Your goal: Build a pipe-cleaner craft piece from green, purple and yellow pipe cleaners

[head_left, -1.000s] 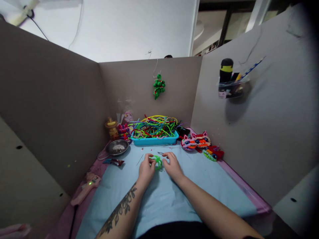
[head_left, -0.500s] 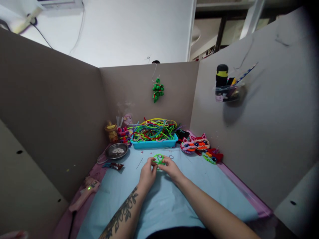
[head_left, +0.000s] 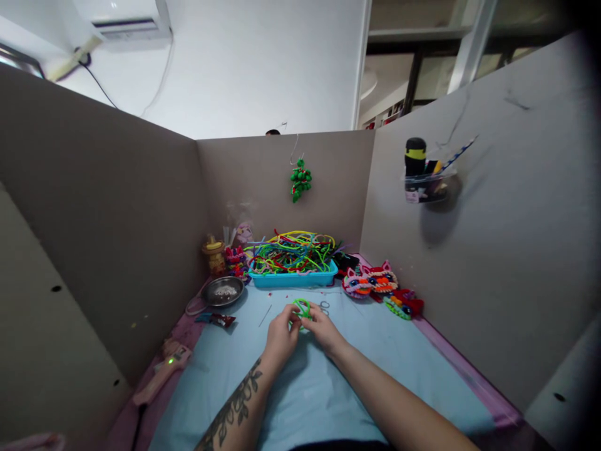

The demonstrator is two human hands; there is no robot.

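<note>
Grey panels (head_left: 107, 207) stand left, right and beyond the grip. Below it spreads a blue cloth (head_left: 305, 388). Straight beyond the grip sits a blue tray (head_left: 295, 280), heaped with fuzzy stems (head_left: 300, 250) of many colours.

The left hand (head_left: 283, 332) and right hand (head_left: 325, 329) meet at the grip, grasping a green ring (head_left: 301, 307) between thumbs and fingers, one hand at each side. Strands cross inside the ring, which is held just above the cloth; the fingers hide part of it.

A pink glue gun (head_left: 162, 376), its light green, lies left of the grip and nearer the body. Beyond and right of the grip, two fox faces (head_left: 370, 280) lie side by side. Beyond and left are a metal dish (head_left: 209, 293) with white bits in it and, past that, a jar (head_left: 215, 258). High beyond the grip hangs a green ornament (head_left: 300, 180). Left of the grip lies a packet (head_left: 220, 319). Scissors (head_left: 323, 307) show their loops just beyond the right hand. A thin rod (head_left: 265, 315) lies just left of the grip.
</note>
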